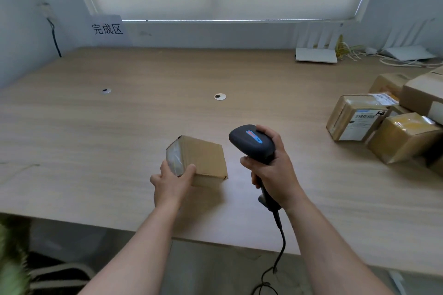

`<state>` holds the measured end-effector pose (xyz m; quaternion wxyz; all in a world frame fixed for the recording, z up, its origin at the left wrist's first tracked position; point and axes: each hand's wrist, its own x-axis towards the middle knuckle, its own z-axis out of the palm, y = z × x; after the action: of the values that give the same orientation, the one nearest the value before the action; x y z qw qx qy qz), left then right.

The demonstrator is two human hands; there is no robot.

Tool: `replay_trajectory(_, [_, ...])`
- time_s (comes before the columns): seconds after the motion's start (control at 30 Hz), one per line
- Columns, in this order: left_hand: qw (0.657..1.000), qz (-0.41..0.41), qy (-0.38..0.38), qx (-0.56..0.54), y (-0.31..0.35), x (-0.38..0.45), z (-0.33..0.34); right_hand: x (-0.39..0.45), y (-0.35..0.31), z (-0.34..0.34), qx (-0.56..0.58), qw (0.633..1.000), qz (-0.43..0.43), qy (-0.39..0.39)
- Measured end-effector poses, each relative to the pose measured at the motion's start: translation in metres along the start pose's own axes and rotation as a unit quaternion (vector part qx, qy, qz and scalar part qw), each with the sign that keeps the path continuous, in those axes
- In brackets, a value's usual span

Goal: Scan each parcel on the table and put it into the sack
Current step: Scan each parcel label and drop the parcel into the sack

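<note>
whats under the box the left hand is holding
The cardboard box rests on the bare wooden table, the left hand gripping its near corner. Nothing shows beneath; its underside is hidden.

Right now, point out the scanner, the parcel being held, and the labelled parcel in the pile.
scanner (251, 142): head view, top of its dark head.
held parcel (203, 158): head view, plain cardboard top face.
labelled parcel (359, 124): head view, white barcode label.

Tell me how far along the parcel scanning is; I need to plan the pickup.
Done: cannot tell; the sack is out of clear view. In hand: the left hand holds a small parcel on the table while the right hand grips the scanner. Left: the parcel pile at the right edge.
</note>
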<state>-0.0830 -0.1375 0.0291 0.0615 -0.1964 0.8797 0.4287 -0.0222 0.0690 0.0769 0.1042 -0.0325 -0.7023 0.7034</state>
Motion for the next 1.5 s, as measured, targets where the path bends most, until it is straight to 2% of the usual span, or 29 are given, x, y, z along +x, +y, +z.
replay_trajectory(0.17, [0.997,-0.035,-0.063,0.031,-0.027,0.010,-0.011,0.006,-0.001,0.021,-0.006,1.000,0.001,-0.010])
replay_trajectory(0.27, [0.992,-0.026,-0.050,0.109,-0.036,0.010,-0.014,0.008,-0.001,0.029,-0.009,1.000,0.002,-0.014])
replay_trajectory(0.37, [0.975,0.081,-0.009,0.207,-0.037,0.013,-0.017,0.010,0.000,0.033,-0.005,1.000,0.006,-0.015])
replay_trajectory(0.47, [0.929,0.184,-0.052,0.316,-0.029,0.025,-0.016,0.011,0.001,0.036,-0.008,1.000,0.005,-0.016])
replay_trajectory(0.63, [0.875,0.213,-0.141,0.411,-0.021,0.044,-0.010,0.012,0.003,0.034,-0.016,1.000,0.007,-0.012])
replay_trajectory(0.8, [0.864,0.248,-0.119,0.422,-0.013,0.039,-0.006,0.014,0.002,0.029,-0.017,1.000,0.009,0.007])
replay_trajectory(0.87, [0.868,0.250,-0.116,0.412,-0.004,0.037,-0.003,0.016,0.001,0.029,-0.012,1.000,0.007,0.010])
replay_trajectory(1.03, [0.923,0.176,-0.183,0.289,0.017,0.053,-0.005,0.017,0.001,0.028,-0.014,1.000,0.002,0.018])
replay_trajectory(1.1, [0.933,0.190,-0.162,0.261,0.021,0.060,-0.009,0.018,0.002,0.027,-0.015,1.000,0.002,0.020])
replay_trajectory(1.23, [0.925,0.210,-0.106,0.297,0.023,0.070,-0.016,0.019,0.003,0.026,-0.011,1.000,0.006,0.025])
replay_trajectory(1.4, [0.881,0.211,-0.099,0.413,0.020,0.067,-0.017,0.017,0.006,0.024,-0.013,1.000,0.010,0.024])
replay_trajectory(1.5, [0.908,0.172,-0.096,0.369,0.024,0.069,-0.017,0.016,0.005,0.023,-0.019,0.999,0.012,0.025])
